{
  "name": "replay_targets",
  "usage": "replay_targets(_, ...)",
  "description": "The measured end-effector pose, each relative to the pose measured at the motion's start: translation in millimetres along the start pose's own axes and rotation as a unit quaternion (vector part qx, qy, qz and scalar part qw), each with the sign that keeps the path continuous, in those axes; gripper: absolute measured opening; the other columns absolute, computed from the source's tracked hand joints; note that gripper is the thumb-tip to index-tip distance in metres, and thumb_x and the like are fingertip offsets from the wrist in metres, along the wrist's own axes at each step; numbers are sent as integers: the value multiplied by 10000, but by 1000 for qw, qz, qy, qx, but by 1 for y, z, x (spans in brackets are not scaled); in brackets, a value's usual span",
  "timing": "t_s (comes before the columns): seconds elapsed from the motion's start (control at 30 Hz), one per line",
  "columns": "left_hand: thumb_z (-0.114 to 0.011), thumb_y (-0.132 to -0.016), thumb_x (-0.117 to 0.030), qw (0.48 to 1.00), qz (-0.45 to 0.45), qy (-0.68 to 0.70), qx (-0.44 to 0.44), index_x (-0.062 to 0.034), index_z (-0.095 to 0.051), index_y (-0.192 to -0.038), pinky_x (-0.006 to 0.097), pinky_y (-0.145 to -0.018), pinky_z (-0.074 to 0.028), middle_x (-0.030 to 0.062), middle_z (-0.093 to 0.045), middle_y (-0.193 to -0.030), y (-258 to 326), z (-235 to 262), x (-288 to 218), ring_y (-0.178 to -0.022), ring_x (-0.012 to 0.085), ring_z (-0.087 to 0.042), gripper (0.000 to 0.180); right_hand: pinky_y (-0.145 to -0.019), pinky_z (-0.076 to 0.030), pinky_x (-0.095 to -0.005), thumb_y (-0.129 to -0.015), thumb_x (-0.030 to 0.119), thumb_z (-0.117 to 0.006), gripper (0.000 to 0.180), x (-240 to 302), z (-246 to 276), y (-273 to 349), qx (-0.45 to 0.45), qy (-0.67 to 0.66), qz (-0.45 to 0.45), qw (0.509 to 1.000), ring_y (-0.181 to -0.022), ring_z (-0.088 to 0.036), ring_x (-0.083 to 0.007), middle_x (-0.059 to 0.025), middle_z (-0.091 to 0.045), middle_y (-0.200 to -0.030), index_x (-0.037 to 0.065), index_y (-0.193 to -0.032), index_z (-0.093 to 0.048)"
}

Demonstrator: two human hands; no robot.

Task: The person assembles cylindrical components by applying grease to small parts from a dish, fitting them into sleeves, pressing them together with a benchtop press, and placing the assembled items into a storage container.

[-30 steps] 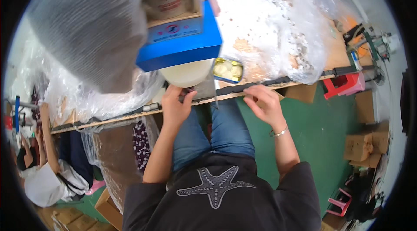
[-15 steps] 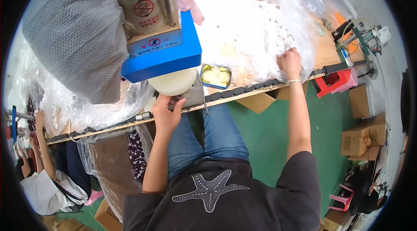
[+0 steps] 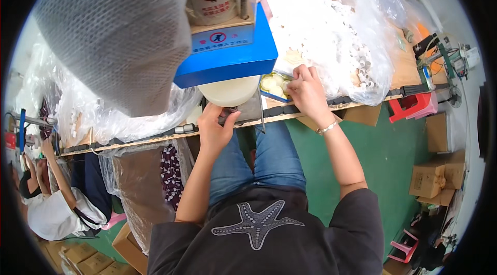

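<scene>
My left hand (image 3: 215,126) is closed, thumb and fingers pinching a small dark piece (image 3: 226,114) at the table's edge. Right above it hangs a cream-coloured rounded pad (image 3: 231,91) under the blue block (image 3: 228,60) of a press. To the right of the press lies a small blue-rimmed tin (image 3: 282,99) with several pale yellow round pieces (image 3: 273,85) in it. My right hand (image 3: 309,94) reaches over the tin's right side, fingers bent and closed. What its fingertips hold, if anything, is hidden.
A heap of small white parts (image 3: 331,42) on clear plastic sheeting covers the table beyond the tin. Grey mesh cloth (image 3: 119,42) hangs close at the upper left. A red stool (image 3: 410,107) and cartons (image 3: 427,181) stand at the right. Another person (image 3: 62,213) works at the left.
My right hand has come left from the white heap to the tin. The left hand keeps its place under the pad. The whole view has shifted slightly.
</scene>
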State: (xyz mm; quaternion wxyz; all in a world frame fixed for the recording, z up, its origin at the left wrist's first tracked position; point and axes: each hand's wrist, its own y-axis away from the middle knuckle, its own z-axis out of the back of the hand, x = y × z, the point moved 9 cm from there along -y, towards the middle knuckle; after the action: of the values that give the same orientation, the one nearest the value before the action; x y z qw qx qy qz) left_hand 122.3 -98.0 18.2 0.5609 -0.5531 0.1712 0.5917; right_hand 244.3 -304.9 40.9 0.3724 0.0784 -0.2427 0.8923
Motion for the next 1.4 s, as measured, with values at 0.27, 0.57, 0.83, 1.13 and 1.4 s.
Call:
replay_targets(0.27, -744, -751, -25, 1000, -23, -9, 0, -15, -661, -987, 300, -636, -488, 100, -641, -838, 0, 3, -1, -705, 207, -604, 250, -809, -477, -335, -867, 111, -683, 97, -6, 17, 6, -123, -240, -143, 952, -970, -580, -222, -119, -612, -1030, 31, -909, -647)
replay_targets(0.57, -726, -747, -8, 1000, -6, 25, -4, -26, -659, -1042, 310, -643, -502, 119, -649, -904, -1, 2, 0, -743, 233, -625, 304, -671, -478, -184, -812, -9, -736, 271, 89, -49, -17, 2, -647, -109, 755, -767, -597, -48, -15, -661, -889, -6, -1055, -614)
replay_targets(0.83, -728, -736, 17, 1000, 8, 13, 1, -17, -666, -1048, 283, -700, -480, 86, -652, -906, 1, 3, 5, -774, 150, -587, 319, -559, -425, -195, -765, 31, -784, 327, 90, -51, -13, 12, -531, -60, 845, -620, -488, -34, 22, -593, -735, -9, -1056, -642)
replay_targets(1.13, -826, -648, -25, 987, -84, -105, -84, 8, -657, -1113, 370, -861, -463, 125, -677, -1072, 32, 50, -19, -980, 290, -585, 496, -623, -453, -163, -831, -17, -725, 344, 6, -13, 66, -109, -509, -187, 833, -693, -550, -23, -20, -662, -868, -21, -1160, -627)
replay_targets(1.4, -776, -738, -73, 990, -44, -119, -52, 13, -667, -1060, 399, -848, -444, 132, -660, -970, 10, 12, -20, -972, 299, -553, 351, -570, -479, -257, -830, 76, -699, 162, -90, 24, -38, -187, -199, -151, 950, -582, -589, -113, -77, -679, -724, -30, -952, -686)
